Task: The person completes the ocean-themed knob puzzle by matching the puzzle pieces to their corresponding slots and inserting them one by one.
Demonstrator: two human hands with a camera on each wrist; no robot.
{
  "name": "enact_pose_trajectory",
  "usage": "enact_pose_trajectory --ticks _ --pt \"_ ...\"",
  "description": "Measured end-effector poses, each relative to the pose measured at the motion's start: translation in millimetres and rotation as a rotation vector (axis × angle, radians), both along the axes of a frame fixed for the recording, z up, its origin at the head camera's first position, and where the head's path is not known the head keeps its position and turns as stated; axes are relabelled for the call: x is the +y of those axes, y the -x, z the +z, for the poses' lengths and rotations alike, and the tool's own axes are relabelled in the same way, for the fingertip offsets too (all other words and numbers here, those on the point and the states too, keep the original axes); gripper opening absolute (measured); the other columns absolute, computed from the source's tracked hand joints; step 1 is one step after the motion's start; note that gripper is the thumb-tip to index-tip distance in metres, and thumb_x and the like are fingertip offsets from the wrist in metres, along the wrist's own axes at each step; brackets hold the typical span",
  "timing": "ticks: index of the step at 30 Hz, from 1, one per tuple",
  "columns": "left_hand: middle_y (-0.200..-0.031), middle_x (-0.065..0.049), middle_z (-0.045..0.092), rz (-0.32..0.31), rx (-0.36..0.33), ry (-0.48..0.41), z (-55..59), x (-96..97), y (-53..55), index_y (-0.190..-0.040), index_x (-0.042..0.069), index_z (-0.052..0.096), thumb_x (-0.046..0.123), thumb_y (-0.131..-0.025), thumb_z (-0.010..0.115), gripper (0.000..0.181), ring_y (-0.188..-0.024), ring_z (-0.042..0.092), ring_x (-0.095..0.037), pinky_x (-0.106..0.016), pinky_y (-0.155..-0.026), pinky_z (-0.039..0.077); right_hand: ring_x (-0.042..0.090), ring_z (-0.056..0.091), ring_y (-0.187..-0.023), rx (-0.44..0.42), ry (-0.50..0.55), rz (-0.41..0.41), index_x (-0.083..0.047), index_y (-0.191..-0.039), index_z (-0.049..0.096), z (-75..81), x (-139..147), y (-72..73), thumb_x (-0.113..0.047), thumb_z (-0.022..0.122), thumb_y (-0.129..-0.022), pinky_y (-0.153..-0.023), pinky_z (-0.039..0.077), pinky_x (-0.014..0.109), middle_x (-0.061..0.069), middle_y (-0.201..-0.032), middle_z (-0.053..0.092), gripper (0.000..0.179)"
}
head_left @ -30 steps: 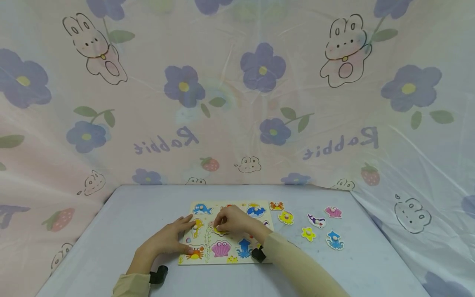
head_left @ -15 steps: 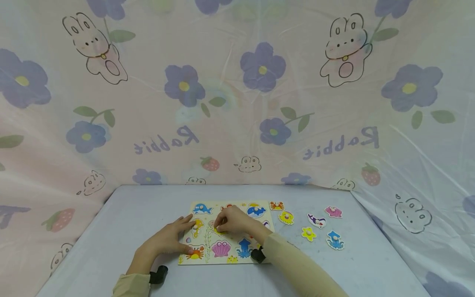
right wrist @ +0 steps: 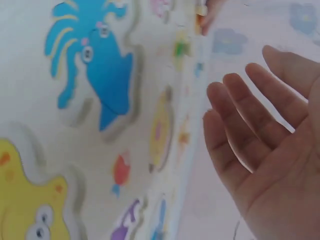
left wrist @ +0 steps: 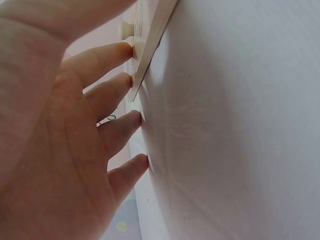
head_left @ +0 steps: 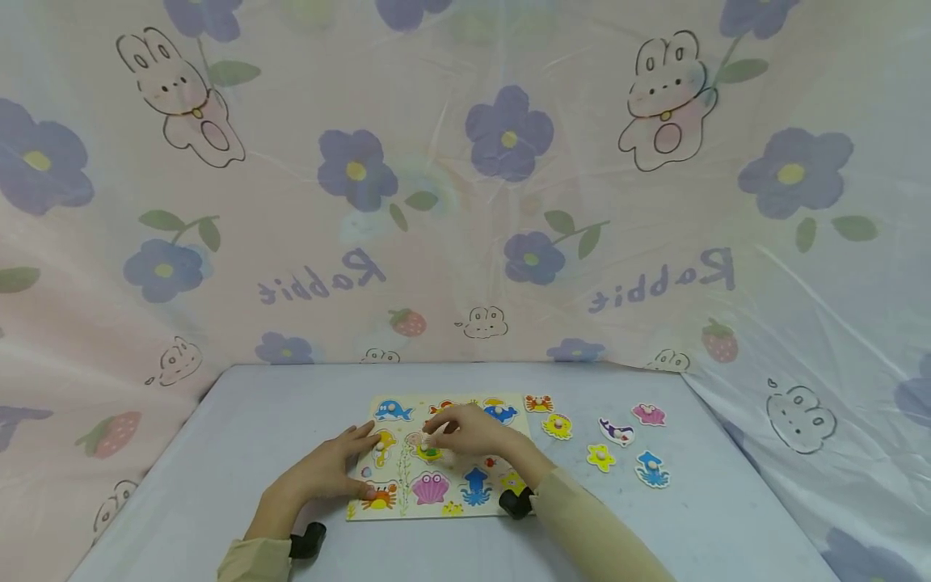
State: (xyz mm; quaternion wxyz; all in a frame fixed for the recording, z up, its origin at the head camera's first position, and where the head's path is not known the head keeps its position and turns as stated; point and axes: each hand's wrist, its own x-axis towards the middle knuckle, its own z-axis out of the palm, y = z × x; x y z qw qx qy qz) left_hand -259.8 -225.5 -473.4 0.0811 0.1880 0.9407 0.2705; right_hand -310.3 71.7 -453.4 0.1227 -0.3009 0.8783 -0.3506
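In the head view my left hand rests at the left side of the puzzle board, thumb near the crab picture and fingers by the seahorse piece. In the left wrist view those fingers are spread, some tips against the board's edge. My right hand hovers over the board's middle, fingertips right by a yellow-green turtle piece with a knob. The right wrist view shows this hand's fingers relaxed and apart, nothing between them. Pink shell and blue squid pictures lie nearer the front.
Right of the board lie several loose knobbed pieces: a crab, a round yellow fish, a purple-white dolphin, a starfish, a pink shell and a blue squid. A patterned curtain hangs behind the white table.
My right hand has let go of the turtle piece and shifted slightly right and up, so more of the turtle shows. The left hand stays in place on the board.
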Motion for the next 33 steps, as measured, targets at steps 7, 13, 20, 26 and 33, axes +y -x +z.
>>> enact_pose_trajectory --ticks 7,13,20,26,33 --pt "-0.166 -0.012 0.038 0.002 0.005 0.001 -0.6 0.1 0.5 -0.150 0.011 0.057 0.046 -0.070 0.094 0.094 -0.153 0.026 -0.049 -0.077 -0.115 0.025 0.016 0.068 -0.106 0.089 0.163 -0.090 -0.012 -0.125 0.075 14.7 26.3 -8.7 -0.027 0.066 -0.104 -0.086 0.059 0.030 0.000 -0.129 0.071 0.027" --pt "-0.166 -0.013 0.038 0.000 0.003 -0.008 1.9 0.4 -0.4 -0.150 0.010 0.057 0.046 -0.070 0.094 0.095 -0.153 0.026 -0.049 -0.077 -0.116 0.024 0.018 0.069 -0.101 0.208 0.306 -0.314 -0.014 -0.118 0.076 13.8 60.7 -10.9 -0.020 0.070 -0.101 -0.085 0.060 0.035 -0.001 -0.117 0.072 0.019" --pt "-0.166 -0.012 0.037 0.007 -0.013 -0.016 2.2 0.6 -2.0 -0.150 0.011 0.057 0.046 -0.069 0.095 0.096 -0.153 0.026 -0.049 -0.077 -0.116 0.024 0.020 0.067 -0.099 0.261 0.289 -0.528 -0.012 -0.116 0.077 -5.0 114.1 -6.2 -0.016 0.072 -0.100 -0.085 0.057 0.035 0.002 -0.109 0.071 0.018" --pt "-0.166 -0.011 0.038 -0.001 -0.010 -0.010 0.6 1.9 0.1 -0.150 0.012 0.057 0.046 -0.069 0.095 0.095 -0.153 0.026 -0.049 -0.078 -0.115 0.025 0.024 0.066 -0.100 0.186 0.204 -0.635 -0.007 -0.118 0.075 -16.8 152.5 -6.5 -0.015 0.071 -0.100 -0.076 0.056 0.030 0.008 -0.110 0.070 0.020" --pt "-0.166 -0.012 0.037 0.001 -0.007 -0.009 0.1 -0.8 1.3 -0.150 0.011 0.057 0.046 -0.069 0.094 0.096 -0.153 0.026 -0.050 -0.078 -0.115 0.024 0.022 0.062 -0.092 0.140 0.096 -0.642 -0.005 -0.114 0.076 -21.1 174.1 -4.6 -0.013 0.073 -0.097 -0.076 0.051 0.032 0.005 -0.101 0.069 0.018"
